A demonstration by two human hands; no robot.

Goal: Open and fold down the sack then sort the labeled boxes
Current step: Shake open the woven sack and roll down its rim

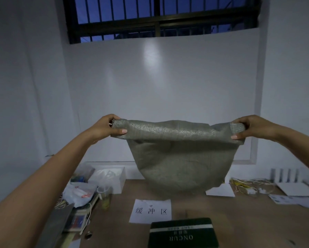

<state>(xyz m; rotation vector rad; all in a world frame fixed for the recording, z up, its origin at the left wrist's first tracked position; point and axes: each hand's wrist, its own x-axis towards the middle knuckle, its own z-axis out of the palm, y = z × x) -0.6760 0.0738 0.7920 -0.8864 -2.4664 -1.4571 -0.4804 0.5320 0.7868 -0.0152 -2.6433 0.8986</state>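
**Sack held up by its rolled rim, boxes not yet sorted**

The left hand [107, 127] grasps the left end of the sack's [182, 163] rolled top edge, thumb underneath and fingers curled over the roll. The right hand [250, 127] grasps the right end the same way, thumb showing below the cuff. Both arms are stretched forward, so the sack hangs in the air between them, above the far middle of the table [239, 221], its rounded bottom just over or barely brushing the surface; which of the two cannot be told.

The sack looks like thin woven plastic cloth: light, limp, creasing easily, with a slight sheen that suggests it could slide through a loose pinch. It sags into a soft curve and seems empty. Judging from that, it will not stand by itself; the rolled rim is the stiffest part and the best place to hold, at two opposite points, so the mouth stays spread while the cuff is turned down further.

On the near side of the table lies a dark green box [183, 233] with white lettering, and just beyond it a white paper label [150, 211] with printed characters. Clutter, including a plastic bag [78, 194], sits at the left; papers and cables [246, 185] lie at the far right.
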